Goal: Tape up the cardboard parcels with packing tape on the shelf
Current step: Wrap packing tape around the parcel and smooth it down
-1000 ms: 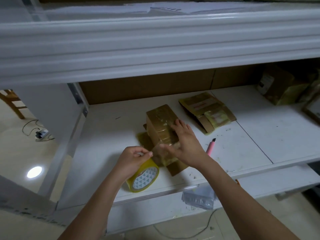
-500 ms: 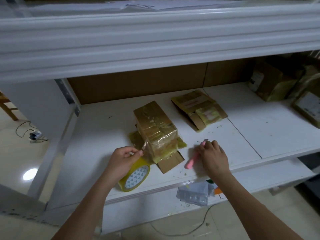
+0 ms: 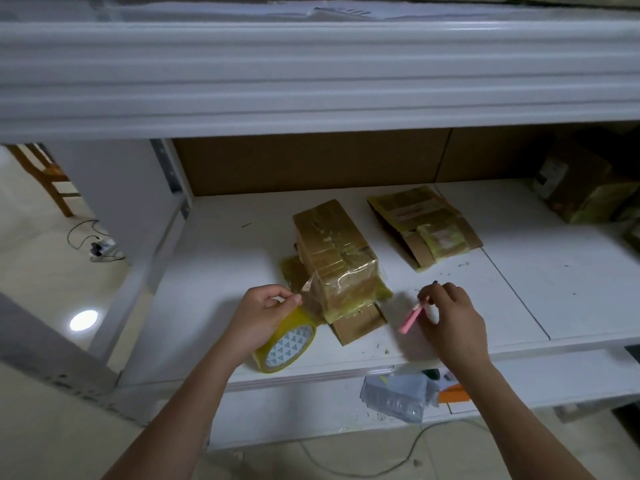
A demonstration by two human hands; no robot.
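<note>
Head view: both my hands work at the front edge of the shelf [image 3: 214, 258], either side of a taped parcel [image 3: 337, 261].

My left hand [image 3: 263, 317] has its grip closed on the tape roll [image 3: 287, 344], pinching the strip of tape that runs to the parcel's near end. My right hand [image 3: 453, 320] has its grip pinching a pink cutter [image 3: 410, 320] just right of the parcel. A second, flatter parcel [image 3: 426, 223] lies farther back, toward the shelf's right.

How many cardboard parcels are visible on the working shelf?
3: upright parcel mid-shelf; flat parcel right of it, farther back; dim parcel at far right. More may sit past the right edge.
</note>
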